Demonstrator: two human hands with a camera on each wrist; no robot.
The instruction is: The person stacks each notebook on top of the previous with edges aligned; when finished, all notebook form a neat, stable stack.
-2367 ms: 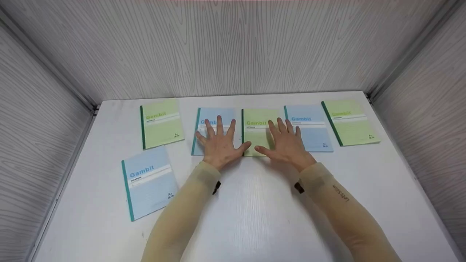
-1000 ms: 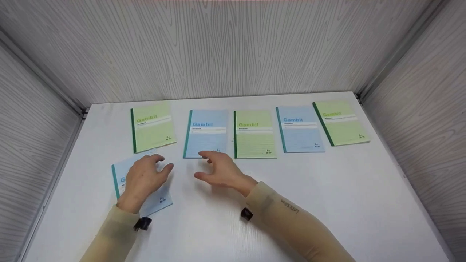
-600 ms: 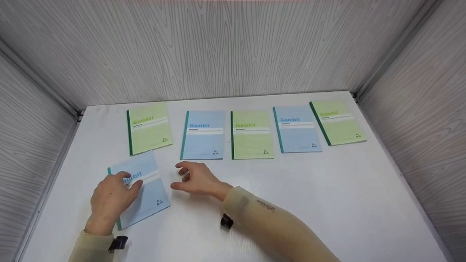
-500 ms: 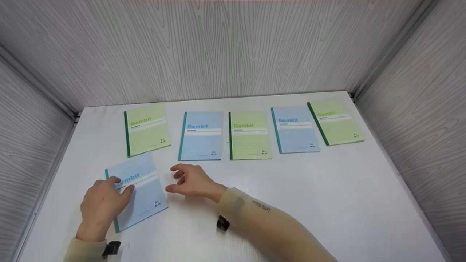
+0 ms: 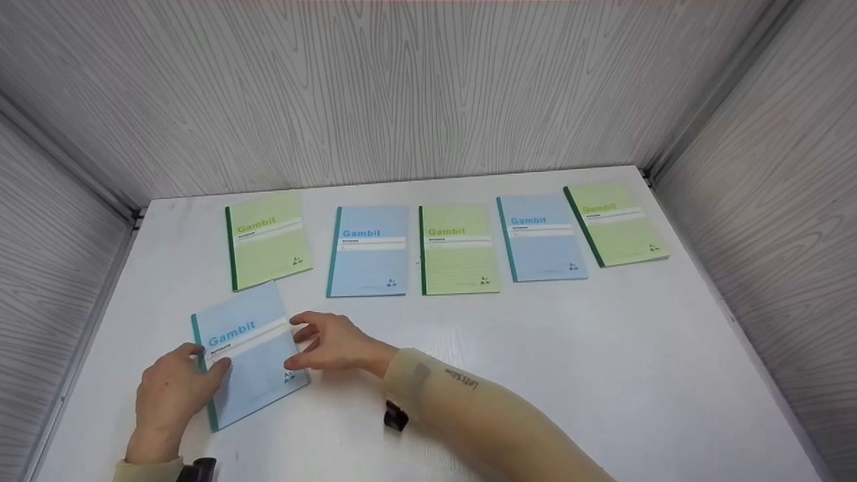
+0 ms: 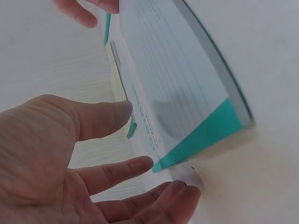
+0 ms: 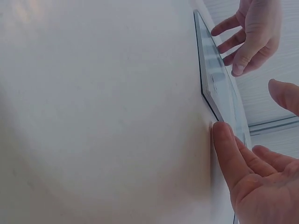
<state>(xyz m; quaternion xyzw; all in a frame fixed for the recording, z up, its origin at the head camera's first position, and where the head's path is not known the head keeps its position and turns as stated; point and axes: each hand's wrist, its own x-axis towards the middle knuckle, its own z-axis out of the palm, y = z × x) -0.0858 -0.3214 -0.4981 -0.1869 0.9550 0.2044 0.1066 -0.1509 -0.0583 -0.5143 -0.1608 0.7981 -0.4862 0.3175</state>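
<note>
A blue "Gambit" notebook lies slightly turned on the table at front left, its teal spine facing left. My left hand is beside the spine, thumb over the cover and fingers at the left edge. In the left wrist view, the thumb and fingers of my left hand are spread apart near the spine corner. My right hand comes to the notebook's right edge with loosely bent fingers. Fingertips of the right hand are right at that edge in the right wrist view, thumb raised away from it.
Along the back lie a green notebook, a blue one, a green one, a blue one and a green one. The far-left green one nearly meets the front notebook's top. Walls enclose the white table.
Both hands have left the middle back notebooks and moved left and nearer, to either side of the front blue notebook. The left hand slid off its cover to the spine. The head view shifted slightly.
</note>
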